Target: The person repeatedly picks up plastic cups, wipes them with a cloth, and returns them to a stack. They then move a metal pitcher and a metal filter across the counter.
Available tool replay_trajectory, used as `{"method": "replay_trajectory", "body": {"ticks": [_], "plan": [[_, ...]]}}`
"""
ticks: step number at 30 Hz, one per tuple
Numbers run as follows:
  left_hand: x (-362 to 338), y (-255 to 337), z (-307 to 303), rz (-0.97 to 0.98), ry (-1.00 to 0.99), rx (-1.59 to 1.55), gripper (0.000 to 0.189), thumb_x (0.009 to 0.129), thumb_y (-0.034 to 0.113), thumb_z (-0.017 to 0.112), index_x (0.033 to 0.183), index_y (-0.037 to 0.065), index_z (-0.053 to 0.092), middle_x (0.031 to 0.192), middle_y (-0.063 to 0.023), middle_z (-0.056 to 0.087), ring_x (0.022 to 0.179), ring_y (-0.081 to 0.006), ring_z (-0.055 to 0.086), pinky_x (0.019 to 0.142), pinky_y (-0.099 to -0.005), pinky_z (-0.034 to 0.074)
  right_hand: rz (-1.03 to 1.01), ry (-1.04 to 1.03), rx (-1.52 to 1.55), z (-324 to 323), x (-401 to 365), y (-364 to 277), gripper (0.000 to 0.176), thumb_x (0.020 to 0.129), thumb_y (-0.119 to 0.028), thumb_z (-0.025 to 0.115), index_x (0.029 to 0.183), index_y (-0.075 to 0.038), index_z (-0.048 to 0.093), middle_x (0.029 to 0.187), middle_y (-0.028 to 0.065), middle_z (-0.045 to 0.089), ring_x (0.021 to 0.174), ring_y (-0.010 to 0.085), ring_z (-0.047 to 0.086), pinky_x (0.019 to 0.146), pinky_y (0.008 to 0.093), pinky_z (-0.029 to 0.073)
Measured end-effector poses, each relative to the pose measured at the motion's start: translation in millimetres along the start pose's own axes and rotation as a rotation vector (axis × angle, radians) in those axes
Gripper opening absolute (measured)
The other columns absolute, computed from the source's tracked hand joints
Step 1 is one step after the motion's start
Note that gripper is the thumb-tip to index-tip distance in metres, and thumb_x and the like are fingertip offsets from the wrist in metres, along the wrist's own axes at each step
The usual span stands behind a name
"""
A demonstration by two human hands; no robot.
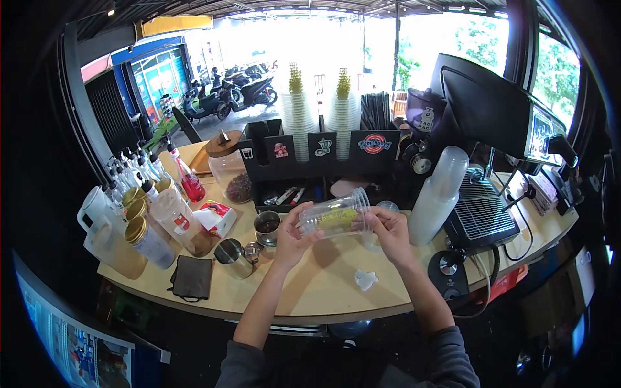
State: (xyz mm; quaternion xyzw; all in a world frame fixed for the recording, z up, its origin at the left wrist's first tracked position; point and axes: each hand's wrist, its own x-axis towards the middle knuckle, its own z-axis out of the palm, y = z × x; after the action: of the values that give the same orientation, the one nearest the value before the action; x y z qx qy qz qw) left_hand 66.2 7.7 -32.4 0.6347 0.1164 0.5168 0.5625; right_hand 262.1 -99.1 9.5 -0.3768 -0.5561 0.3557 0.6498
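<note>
Between my two hands lies a short stack of clear plastic cups (333,215) with yellow print, held sideways above the counter. My left hand (295,234) wraps round the base end on the left. At the rim end, my right hand (388,231) grips the cups with thumb and fingers. A crumpled white tissue (365,279) lies on the counter below my right hand. Left of my left hand stand a steel milk pitcher (233,258) and a metal cup with dark contents (267,227). Behind my right hand, a clear cup (387,206) is partly hidden.
A black organizer (297,169) holding cup stacks (343,123) stands behind my hands. On the right are a tall cup stack (440,197) and an espresso machine (482,213). Jars (149,242), a red syrup bottle (187,174) and a dark cloth (192,278) occupy the left.
</note>
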Motion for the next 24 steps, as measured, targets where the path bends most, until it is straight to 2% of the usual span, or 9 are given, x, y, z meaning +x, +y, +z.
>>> {"method": "replay_trajectory", "body": {"ticks": [6, 9, 12, 22, 24], "plan": [[0.5, 3.5, 5.7, -0.068, 0.093, -0.003, 0.057, 0.076, 0.016, 0.075, 0.124, -0.002, 0.05, 0.11, -0.0093, 0.061, 0.099, -0.0126, 0.058, 0.085, -0.0276, 0.049, -0.037, -0.001, -0.057, 0.8, -0.6, -5.5, 0.026, 0.095, -0.014, 0.052, 0.107, 0.008, 0.06, 0.097, 0.0128, 0.067, 0.086, 0.0187, 0.066, 0.08, 0.0295, 0.053], [0.2, 3.3, 6.1, -0.145, 0.107, -0.057, 0.056, 0.077, 0.016, 0.075, 0.123, -0.002, 0.05, 0.109, -0.0096, 0.062, 0.097, -0.012, 0.059, 0.083, -0.0265, 0.05, -0.042, -0.001, -0.051, 1.6, -1.1, -5.5, 0.025, 0.095, -0.013, 0.052, 0.106, 0.008, 0.06, 0.097, 0.0127, 0.067, 0.086, 0.0187, 0.066, 0.08, 0.0298, 0.053], [-0.4, 5.7, 7.1, -0.14, 0.089, -0.023, 0.055, 0.077, 0.016, 0.075, 0.123, -0.002, 0.05, 0.109, -0.0093, 0.062, 0.096, -0.0114, 0.059, 0.081, -0.0256, 0.05, -0.049, 0.004, -0.03, 1.9, -1.5, -3.1, 0.025, 0.095, -0.012, 0.051, 0.106, 0.008, 0.06, 0.097, 0.0128, 0.067, 0.086, 0.0187, 0.066, 0.08, 0.03, 0.053], [-1.8, 1.9, 7.7, -0.111, 0.089, 0.007, 0.053, 0.078, 0.013, 0.073, 0.123, -0.002, 0.05, 0.109, -0.009, 0.062, 0.095, -0.0109, 0.059, 0.08, -0.0251, 0.051, -0.01, 0.032, -0.044, 4.0, -2.1, -3.1, 0.026, 0.095, -0.013, 0.051, 0.107, 0.008, 0.06, 0.096, 0.0131, 0.067, 0.085, 0.0187, 0.066, 0.079, 0.0301, 0.054], [-2.5, -1.5, 6.4, -0.169, 0.101, -0.07, 0.05, 0.08, 0.012, 0.071, 0.123, -0.002, 0.05, 0.11, -0.009, 0.062, 0.095, -0.0113, 0.06, 0.08, -0.0258, 0.052, 0.0, 0.021, -0.041, 3.1, -1.9, -6.6, 0.026, 0.095, -0.013, 0.051, 0.107, 0.008, 0.06, 0.096, 0.0131, 0.067, 0.086, 0.0186, 0.066, 0.079, 0.0301, 0.054]]}}
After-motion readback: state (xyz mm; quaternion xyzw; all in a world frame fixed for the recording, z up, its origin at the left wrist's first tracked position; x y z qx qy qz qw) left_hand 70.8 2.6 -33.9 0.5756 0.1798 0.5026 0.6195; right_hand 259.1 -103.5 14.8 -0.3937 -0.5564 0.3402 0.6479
